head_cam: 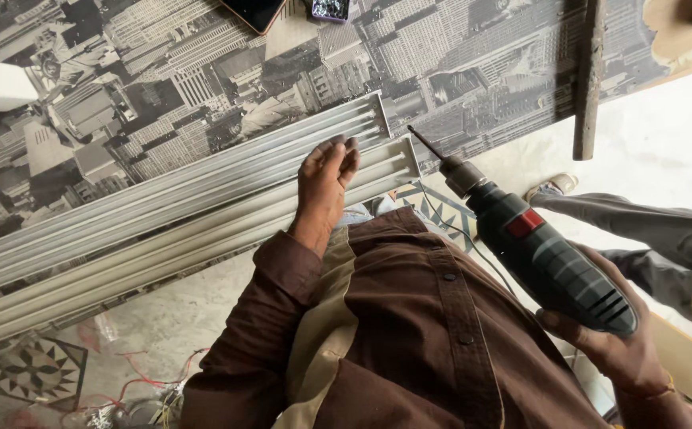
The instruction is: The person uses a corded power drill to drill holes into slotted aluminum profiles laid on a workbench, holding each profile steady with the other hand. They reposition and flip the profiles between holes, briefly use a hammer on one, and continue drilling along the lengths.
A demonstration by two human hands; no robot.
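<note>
Beyond our left fingertips (pixel 344 144) we see open printed tabletop (pixel 203 79); rightward, the dark power drill (pixel 544 254) and upright wooden bar (pixel 589 79) block passage.

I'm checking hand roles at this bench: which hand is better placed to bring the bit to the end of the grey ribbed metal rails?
Right. The right hand grips the black power drill with the red switch, its bit aimed at the grey ribbed metal rails. The left hand rests on the rails, probably steadying them.

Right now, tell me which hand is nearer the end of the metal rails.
Left. The left hand rests on the metal rails near their end; the right hand holds the drill off to the side.
</note>
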